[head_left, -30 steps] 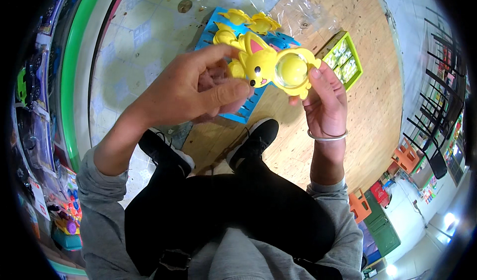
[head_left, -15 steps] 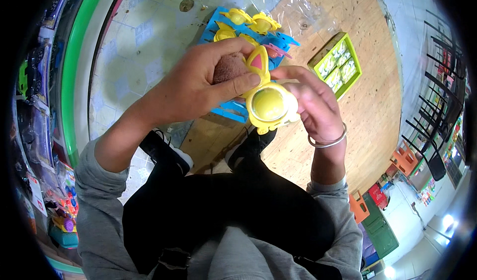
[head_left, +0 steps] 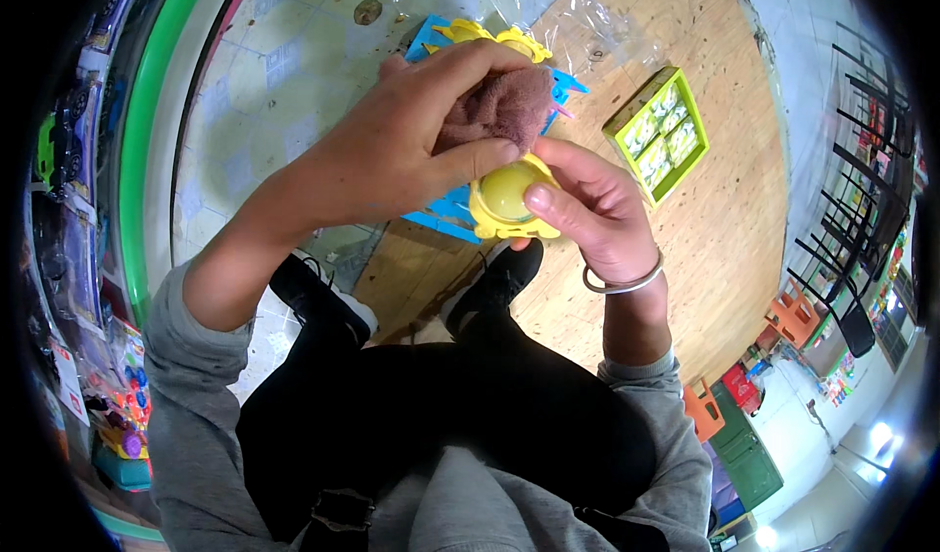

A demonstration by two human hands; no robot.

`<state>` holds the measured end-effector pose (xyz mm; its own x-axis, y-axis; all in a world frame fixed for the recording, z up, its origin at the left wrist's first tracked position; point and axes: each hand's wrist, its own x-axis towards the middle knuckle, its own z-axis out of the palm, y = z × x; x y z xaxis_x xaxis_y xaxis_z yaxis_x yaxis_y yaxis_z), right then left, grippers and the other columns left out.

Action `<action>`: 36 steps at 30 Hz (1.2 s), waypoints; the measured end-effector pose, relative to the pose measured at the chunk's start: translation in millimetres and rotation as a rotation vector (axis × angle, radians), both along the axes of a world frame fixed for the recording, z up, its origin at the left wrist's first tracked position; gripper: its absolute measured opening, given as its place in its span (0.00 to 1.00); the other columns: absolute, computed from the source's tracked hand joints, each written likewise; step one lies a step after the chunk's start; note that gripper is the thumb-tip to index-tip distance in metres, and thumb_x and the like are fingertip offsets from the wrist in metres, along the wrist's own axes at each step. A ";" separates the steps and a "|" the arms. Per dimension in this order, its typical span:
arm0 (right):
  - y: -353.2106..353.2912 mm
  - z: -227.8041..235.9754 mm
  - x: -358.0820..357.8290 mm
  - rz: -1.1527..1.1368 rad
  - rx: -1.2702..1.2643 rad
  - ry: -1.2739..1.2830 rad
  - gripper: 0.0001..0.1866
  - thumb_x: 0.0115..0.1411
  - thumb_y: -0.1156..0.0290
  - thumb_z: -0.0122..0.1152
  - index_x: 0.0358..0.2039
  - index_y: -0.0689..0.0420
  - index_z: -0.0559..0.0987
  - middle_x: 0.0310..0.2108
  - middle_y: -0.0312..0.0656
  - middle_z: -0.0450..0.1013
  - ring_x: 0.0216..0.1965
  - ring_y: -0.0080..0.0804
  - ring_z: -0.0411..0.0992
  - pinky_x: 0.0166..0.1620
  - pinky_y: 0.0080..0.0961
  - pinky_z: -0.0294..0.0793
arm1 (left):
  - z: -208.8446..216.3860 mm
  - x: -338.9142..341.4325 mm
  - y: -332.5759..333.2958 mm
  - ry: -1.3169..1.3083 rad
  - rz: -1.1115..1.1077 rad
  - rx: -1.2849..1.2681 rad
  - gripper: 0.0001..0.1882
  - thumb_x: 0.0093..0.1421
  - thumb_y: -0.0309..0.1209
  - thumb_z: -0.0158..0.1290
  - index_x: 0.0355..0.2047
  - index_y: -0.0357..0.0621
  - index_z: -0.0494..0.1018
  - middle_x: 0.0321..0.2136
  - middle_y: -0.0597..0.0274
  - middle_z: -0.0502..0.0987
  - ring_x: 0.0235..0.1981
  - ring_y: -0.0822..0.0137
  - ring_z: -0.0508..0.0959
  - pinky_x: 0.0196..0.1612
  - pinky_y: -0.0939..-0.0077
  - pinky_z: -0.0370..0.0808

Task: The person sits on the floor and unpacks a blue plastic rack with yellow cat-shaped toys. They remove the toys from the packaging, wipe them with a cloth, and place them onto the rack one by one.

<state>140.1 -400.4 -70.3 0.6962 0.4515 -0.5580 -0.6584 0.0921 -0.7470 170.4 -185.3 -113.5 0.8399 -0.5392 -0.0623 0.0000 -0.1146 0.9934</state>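
My left hand (head_left: 401,136) is closed round a brownish-pink cloth (head_left: 504,107), which lies over the upper part of a yellow plastic toy (head_left: 507,195). A round, clear-domed middle shows on the toy, while its ears are hidden by the cloth. From the right, my right hand (head_left: 602,209) grips the toy's edge with the thumb on the dome's rim and fingers behind. Beneath my hands stands a blue tray (head_left: 446,219) with more yellow toys (head_left: 519,41) at its far end, mostly covered by the left hand and cloth.
A lime-green box (head_left: 658,131) with wrapped packets lies on the wooden board to the right. Crumpled clear plastic wrap (head_left: 597,28) spreads behind the tray. Packaged toys line a shelf (head_left: 73,209) at the left. My shoes (head_left: 494,283) are just below the tray.
The cloth has come forward over the toy's eared top, covering it. My right thumb has moved onto the dome's rim, and the toy has shifted slightly left and down.
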 end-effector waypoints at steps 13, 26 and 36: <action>1.9 -5.9 -0.7 -0.014 0.073 0.066 0.21 0.60 0.75 0.57 0.54 0.61 0.69 0.43 0.42 0.73 0.41 0.27 0.74 0.36 0.24 0.79 | 9.4 6.2 -2.1 0.322 0.332 0.090 0.17 0.65 0.42 0.47 0.37 0.39 0.73 0.22 0.64 0.77 0.21 0.72 0.79 0.23 0.77 0.73; 9.4 -11.9 0.2 -0.051 -0.015 -0.064 0.20 0.59 0.76 0.58 0.53 0.61 0.70 0.43 0.41 0.74 0.42 0.26 0.73 0.43 0.21 0.77 | 2.0 9.0 -6.6 -0.328 0.135 0.261 0.20 0.57 0.41 0.57 0.42 0.39 0.71 0.30 0.56 0.73 0.30 0.68 0.76 0.34 0.76 0.71; 12.1 -4.7 -2.2 -0.127 0.109 -0.035 0.22 0.61 0.76 0.53 0.56 0.60 0.66 0.48 0.47 0.71 0.43 0.36 0.74 0.38 0.32 0.81 | -16.9 28.8 18.0 0.451 0.386 -0.277 0.19 0.66 0.45 0.42 0.38 0.42 0.72 0.22 0.64 0.74 0.24 0.72 0.77 0.26 0.79 0.73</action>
